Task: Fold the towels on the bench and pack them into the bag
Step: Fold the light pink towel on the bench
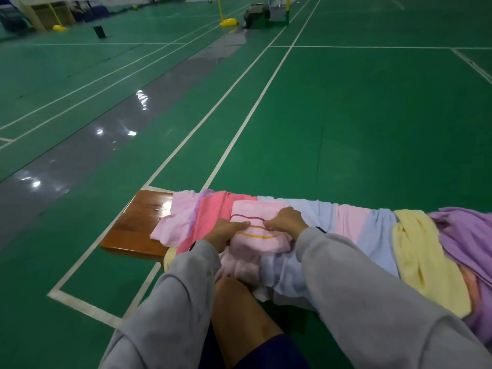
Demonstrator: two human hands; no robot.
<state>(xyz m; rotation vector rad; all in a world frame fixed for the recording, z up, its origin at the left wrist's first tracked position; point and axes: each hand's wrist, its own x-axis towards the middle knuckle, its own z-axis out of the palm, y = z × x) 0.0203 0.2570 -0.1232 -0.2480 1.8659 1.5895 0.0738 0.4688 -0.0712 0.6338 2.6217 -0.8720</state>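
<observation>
**Inspector:** Location of the item under work?

**Assistant:** A striped pink towel, partly folded, lies at the near edge of the desk, on top of the other towels. Its lower part is bunched and hangs towards the person's knee.

**Inspector:** State of the hands?

**Assistant:** Both are clamped on that towel, a short way apart. The left hand holds its left edge with fingers laid over the top. The right hand has curled fingers pinching the fabric at the right edge.

**Inspector:** Remaining stock?

**Assistant:** A coral towel and a pale pink towel lie to the left, and bare wood shows at the desk's left end. A light blue towel lies beneath and to the right. Further right lie a yellow towel and a purple towel, both crumpled. A green court floor lies beyond.
</observation>
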